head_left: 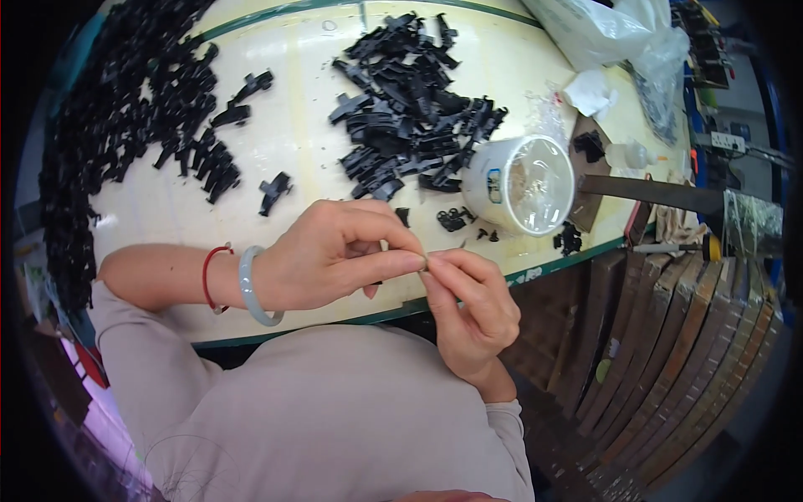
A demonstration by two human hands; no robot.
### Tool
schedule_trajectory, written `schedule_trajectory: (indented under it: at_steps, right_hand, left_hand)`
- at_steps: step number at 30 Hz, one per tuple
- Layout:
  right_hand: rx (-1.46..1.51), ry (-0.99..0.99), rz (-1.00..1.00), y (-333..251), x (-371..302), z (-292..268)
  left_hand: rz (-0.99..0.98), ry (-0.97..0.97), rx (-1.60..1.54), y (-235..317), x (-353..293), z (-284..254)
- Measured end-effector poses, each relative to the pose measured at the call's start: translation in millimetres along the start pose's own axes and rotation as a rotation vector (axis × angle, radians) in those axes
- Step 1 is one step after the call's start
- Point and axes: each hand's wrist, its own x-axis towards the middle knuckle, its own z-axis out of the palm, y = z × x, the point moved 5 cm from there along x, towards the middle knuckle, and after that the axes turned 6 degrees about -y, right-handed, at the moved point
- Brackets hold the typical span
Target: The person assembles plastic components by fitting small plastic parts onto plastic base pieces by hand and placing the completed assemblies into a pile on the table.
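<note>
Above the table's near edge, the fingertips of my left hand [335,255] and my right hand [475,305] meet in a pinch. Whatever sits between them is tiny and mostly covered by the fingers, so its kind cannot be made out. Both hands are closed at the thumb and forefinger. Just beyond them lie small black ring-shaped pieces [452,219] and a few black bits [488,235]. A pile of black plastic clip-like parts [401,125] spreads over the middle of the table. One such part [274,193] rests alone beyond my left wrist.
A large heap of black parts [125,117] covers the left side. To the right stands a white tub [502,184] with clear material inside. Plastic bags [611,33] and a crumpled white sheet [590,92] lie at the far right. Brown boards [661,351] stand beside the table.
</note>
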Motion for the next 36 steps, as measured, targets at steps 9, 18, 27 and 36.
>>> schedule_trajectory:
  at_steps: [9, 18, 27, 36]
  right_hand:
    - [-0.6, 0.118, -0.119, 7.8, 45.7, -56.0]
    - [-0.788, -0.087, -0.127, 13.7, 62.3, -57.9]
    - [-0.638, -0.1, -0.085, 9.4, 61.4, -57.9]
    - [0.254, 0.004, 0.258, 3.8, 43.5, -41.8]
  left_hand:
    - [-0.283, -0.094, -0.261, 1.9, 1.3, -4.1]
    - [-0.223, -0.129, -0.678, 8.4, 5.2, -6.6]
    - [-0.132, -0.172, -0.282, 15.1, 5.8, -11.1]
    - [-0.22, -0.163, -0.102, 22.2, 0.8, -8.6]
